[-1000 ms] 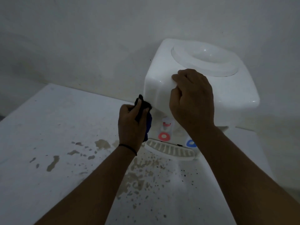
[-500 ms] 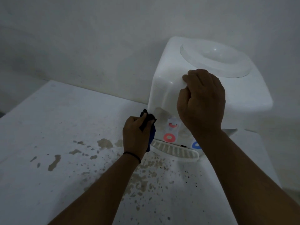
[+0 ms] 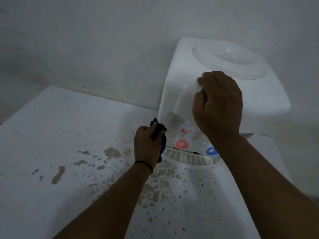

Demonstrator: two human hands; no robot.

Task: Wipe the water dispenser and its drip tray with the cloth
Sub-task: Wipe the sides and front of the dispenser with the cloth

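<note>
While the right hand (image 3: 218,104) curls over the front upper edge of the white water dispenser (image 3: 186,66), its fingers bent round that rim and its thumb hidden, the left hand (image 3: 146,145) grips a dark cloth (image 3: 158,129) low against the dispenser's left front corner. That cloth is bunched between the thumb and the curled fingers, with a black tuft sticking up at the hand's 12 o'clock and a bluer fold hanging down its 3 o'clock side, touching or just beside the dispenser wall; which of the two I cannot tell. A thin black band (image 3: 144,164) circles the left wrist.

From the middle of the view, the dispenser stands at about 1 o'clock on a white, worn table (image 3: 51,126), backed close to a pale wall (image 3: 103,40). Its top carries a round recessed bottle seat (image 3: 229,59). Under the overhang sit two taps: a red tap (image 3: 181,144) just right of the cloth, and a blue tap (image 3: 211,151) partly hidden behind the right forearm. Below them, at the dispenser's foot, lies the slotted white drip tray (image 3: 188,159), its left end just beside the cloth's hanging fold.

Brown patches of chipped paint (image 3: 112,152) and dark specks scatter over the tabletop from 9 o'clock to 6 o'clock, around and under the left forearm.
</note>
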